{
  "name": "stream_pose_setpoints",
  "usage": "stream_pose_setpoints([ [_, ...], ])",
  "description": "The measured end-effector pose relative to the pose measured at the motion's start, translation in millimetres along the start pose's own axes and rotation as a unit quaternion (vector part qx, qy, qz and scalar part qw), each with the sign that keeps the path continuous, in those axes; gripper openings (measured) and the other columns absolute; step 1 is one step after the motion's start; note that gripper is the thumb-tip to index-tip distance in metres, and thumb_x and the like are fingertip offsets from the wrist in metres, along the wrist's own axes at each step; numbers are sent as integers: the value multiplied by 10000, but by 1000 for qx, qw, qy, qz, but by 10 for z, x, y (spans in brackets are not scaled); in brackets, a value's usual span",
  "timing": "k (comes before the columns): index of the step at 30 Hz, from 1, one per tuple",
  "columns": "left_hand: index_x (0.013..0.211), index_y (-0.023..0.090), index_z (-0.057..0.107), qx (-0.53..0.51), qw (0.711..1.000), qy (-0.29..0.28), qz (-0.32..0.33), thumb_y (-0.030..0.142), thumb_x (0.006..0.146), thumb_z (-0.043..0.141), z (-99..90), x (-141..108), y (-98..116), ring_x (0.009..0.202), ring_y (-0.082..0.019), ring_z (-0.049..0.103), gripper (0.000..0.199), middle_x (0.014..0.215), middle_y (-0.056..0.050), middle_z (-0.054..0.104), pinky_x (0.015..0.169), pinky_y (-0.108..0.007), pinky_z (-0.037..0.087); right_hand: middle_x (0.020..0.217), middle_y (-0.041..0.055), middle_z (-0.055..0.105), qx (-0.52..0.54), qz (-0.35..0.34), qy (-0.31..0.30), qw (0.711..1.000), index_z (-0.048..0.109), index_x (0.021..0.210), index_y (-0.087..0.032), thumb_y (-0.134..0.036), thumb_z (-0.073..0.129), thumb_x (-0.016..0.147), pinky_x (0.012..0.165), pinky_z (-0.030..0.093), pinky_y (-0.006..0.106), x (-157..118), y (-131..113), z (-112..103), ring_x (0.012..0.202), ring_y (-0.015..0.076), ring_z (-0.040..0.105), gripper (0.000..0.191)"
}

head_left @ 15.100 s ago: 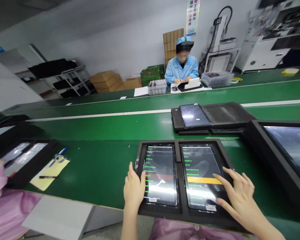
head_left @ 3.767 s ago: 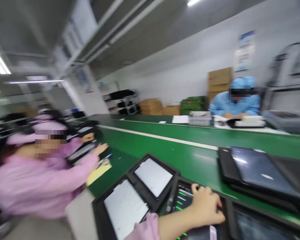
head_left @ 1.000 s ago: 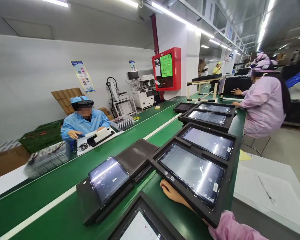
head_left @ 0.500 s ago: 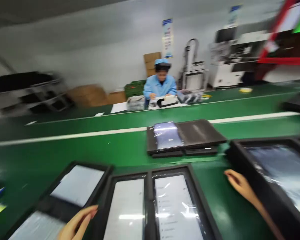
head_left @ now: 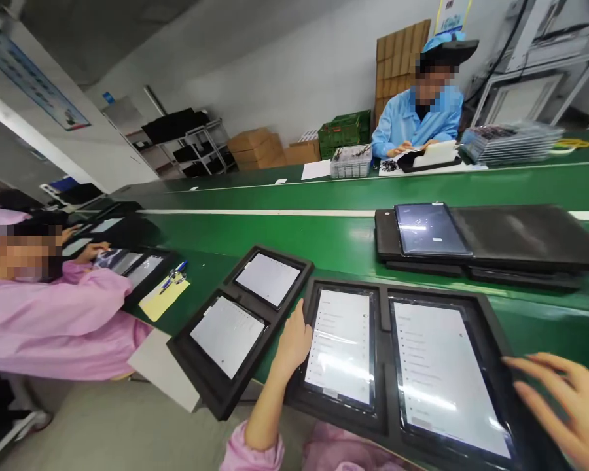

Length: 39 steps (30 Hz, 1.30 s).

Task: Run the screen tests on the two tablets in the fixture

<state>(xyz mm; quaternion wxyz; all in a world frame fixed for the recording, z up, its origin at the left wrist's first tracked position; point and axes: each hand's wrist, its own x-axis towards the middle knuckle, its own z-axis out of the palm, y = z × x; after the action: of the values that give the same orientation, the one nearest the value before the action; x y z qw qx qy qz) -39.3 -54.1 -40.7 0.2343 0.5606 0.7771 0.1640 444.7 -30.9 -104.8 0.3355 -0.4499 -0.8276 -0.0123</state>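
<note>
A black tray (head_left: 381, 307) in front of me holds two tablets with white lit screens, one on the left (head_left: 341, 343) and one on the right (head_left: 442, 376). My left hand (head_left: 292, 340) rests on the tray's left edge, thumb against the left tablet's frame. At the lower right, my right hand (head_left: 567, 399) hovers with fingers spread beside the right tablet, holding nothing. A second black tray (head_left: 240, 327) with two white-screened tablets lies angled to the left.
On the green belt (head_left: 275, 229) beyond sits a dark tray (head_left: 520, 235) with one tablet (head_left: 429, 229). A person in pink works at the left beside a yellow note and pens (head_left: 164, 297). A person in blue sits across the belt by stacked trays (head_left: 510, 140).
My view has swung left and steadied. My left hand went from below the tray to its left edge, while my right hand left the tray on the right for the near tray's right side.
</note>
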Motion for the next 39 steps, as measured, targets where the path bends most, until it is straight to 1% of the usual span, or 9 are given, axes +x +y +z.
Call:
stream_pose_setpoints([
  [4,1580,51,157,-12,998,7,-57,181,937,346,54,-215,-49,1418,-333,416,683,1527,-234,435,1141,-458,387,1305,114,571,6,-93,-32,995,691,1233,-396,-471,487,1020,960,338,574,284,-987,175,1086,351,566,305],
  [7,1556,15,196,24,998,37,-50,195,945,343,165,-271,-100,1350,-338,475,654,1461,-256,486,1111,-472,408,1354,125,564,37,-127,-39,990,704,1221,-376,-591,554,987,1097,209,605,414,-1237,353,1160,343,529,352],
  [10,1525,8,275,99,991,83,-22,187,930,360,320,-256,-132,1213,-348,546,627,1357,-260,541,1031,-499,457,1369,114,565,34,-126,-63,989,729,1163,-374,-561,584,980,1127,161,610,405,-1140,355,1193,337,506,299],
  [13,1505,16,316,135,982,131,-7,202,923,393,428,-222,-160,1121,-340,563,616,1272,-251,564,942,-493,505,1327,105,586,23,-75,-58,995,770,992,-329,-534,524,1009,1121,161,635,310,-890,163,1187,343,503,320],
  [17,1488,25,331,127,984,126,7,280,933,451,425,-144,-192,1134,-343,550,623,1277,-245,537,937,-489,508,1252,142,578,-31,-36,-27,998,764,1012,-282,-413,436,1039,1060,245,654,320,-645,16,1123,352,518,354],
  [24,1519,44,277,81,994,78,13,512,894,570,264,63,-113,1245,-377,497,834,1298,-231,517,1000,-506,470,1241,135,578,-5,-118,-68,991,685,1183,-241,-307,450,1024,1047,290,568,543,-882,350,1107,313,528,291],
  [32,1556,167,304,13,995,101,17,403,997,310,224,21,-132,1217,-332,523,607,1320,-182,547,1009,-509,469,1383,161,511,-30,-190,-131,973,568,1412,-343,-568,573,964,1084,186,627,528,-1040,402,1207,361,467,501],
  [36,1522,286,407,-20,996,90,14,304,988,296,178,-10,-97,1196,-292,544,546,1366,-119,545,1037,-483,463,1108,104,639,-14,-170,-117,978,716,968,-262,-463,606,971,1089,213,583,726,-1118,277,1039,301,547,229],
  [39,1487,297,466,-26,995,93,7,280,974,328,178,-7,-82,1200,-282,549,532,1365,-105,552,1035,-470,475,691,22,535,-14,-193,-71,978,594,745,-196,-163,459,1006,938,379,446,1036,-1384,-153,682,184,486,296],
])
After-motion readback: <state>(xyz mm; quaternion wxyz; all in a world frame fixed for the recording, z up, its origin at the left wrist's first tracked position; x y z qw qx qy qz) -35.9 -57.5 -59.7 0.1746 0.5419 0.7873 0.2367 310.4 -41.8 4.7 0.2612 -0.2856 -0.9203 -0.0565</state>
